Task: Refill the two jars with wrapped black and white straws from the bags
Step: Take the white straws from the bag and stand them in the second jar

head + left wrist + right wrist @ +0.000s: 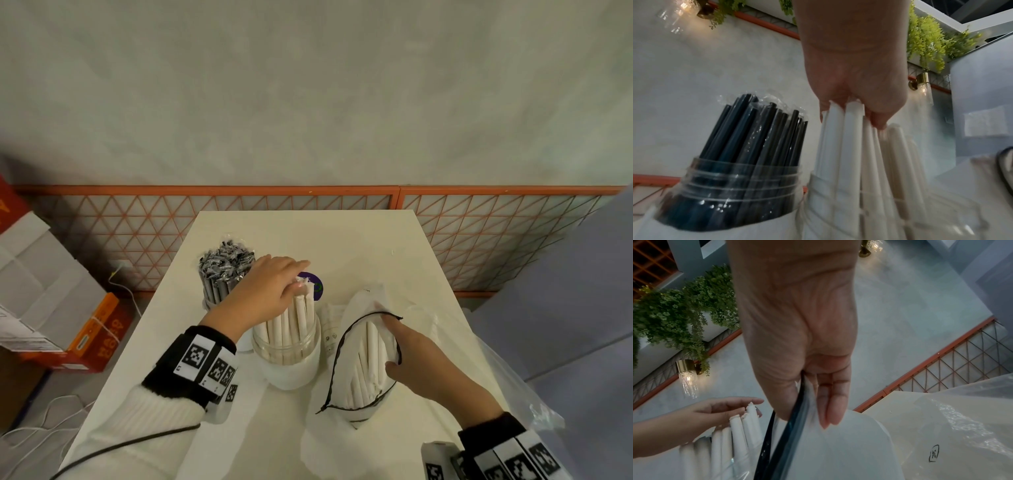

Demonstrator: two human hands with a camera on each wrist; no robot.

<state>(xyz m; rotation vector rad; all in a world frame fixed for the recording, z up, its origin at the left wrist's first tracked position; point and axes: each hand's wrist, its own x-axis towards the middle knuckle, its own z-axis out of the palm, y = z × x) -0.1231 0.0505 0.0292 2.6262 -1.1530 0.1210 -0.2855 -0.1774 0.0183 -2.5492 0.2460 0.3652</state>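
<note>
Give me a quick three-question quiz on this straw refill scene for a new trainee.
1. True or false: the jar of black straws stands nearer the wall than the jar of white straws.
2. What is the right hand holding? A) a jar lid B) the rim of the open bag C) a black straw
3. Fill in: the left hand rests on the tops of the ____ straws.

Key: 1 true; 2 B; 3 white.

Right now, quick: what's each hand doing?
Left hand: fingers curled on the tops of the white straws in the jar.
Right hand: pinching the open rim of the bag.
</note>
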